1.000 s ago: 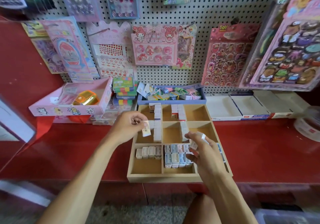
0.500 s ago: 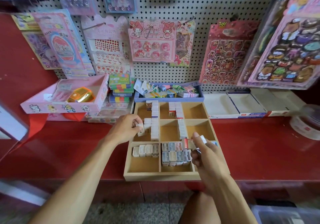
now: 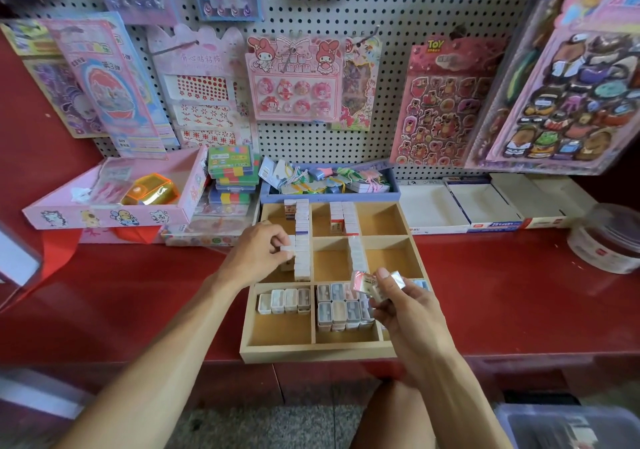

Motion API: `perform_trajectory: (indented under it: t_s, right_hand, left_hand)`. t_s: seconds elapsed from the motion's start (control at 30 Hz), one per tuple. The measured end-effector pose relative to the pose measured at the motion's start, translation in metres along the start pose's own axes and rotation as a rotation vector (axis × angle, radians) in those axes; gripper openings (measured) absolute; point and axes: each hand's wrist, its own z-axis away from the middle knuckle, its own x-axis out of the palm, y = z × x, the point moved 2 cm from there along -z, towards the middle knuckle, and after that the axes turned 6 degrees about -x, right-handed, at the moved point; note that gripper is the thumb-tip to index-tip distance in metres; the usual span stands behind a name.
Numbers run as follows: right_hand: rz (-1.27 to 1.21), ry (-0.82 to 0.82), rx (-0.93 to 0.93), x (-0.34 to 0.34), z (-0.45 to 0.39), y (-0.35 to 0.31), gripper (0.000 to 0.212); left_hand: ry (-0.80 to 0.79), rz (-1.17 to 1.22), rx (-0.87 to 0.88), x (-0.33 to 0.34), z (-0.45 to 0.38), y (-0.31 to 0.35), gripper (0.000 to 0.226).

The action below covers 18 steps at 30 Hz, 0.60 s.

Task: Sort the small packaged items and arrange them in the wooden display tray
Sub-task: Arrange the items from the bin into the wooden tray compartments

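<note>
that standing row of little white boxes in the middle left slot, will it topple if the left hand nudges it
Probably, yes: the white boxes stand on edge in a single row beside bare tray floor, so a push could domino them. They look small and light. The left hand pinches one at the row's side.

You see one wooden display tray (image 3: 313,348), nine compartments, three by three. Front-left compartment: four white packets (image 3: 284,300) in one row. Front-middle compartment: two rows of pastel packets (image 3: 341,306), about four each; exact count unclear. White packet stacks (image 3: 302,240): several columns, count unclear. Two hands: left hand (image 3: 258,252), right hand (image 3: 401,304). Three white open boxes (image 3: 485,206) at right.
</note>
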Motion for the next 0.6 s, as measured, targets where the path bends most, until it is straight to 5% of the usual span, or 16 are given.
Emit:
perform_trajectory:
  t_s: [0.6]
  right_hand:
    - [-0.057,-0.03,0.013,0.017,-0.001,-0.003,0.025]
  left_hand:
    - [0.118,-0.156,0.05,0.008,0.009,-0.006,0.012]
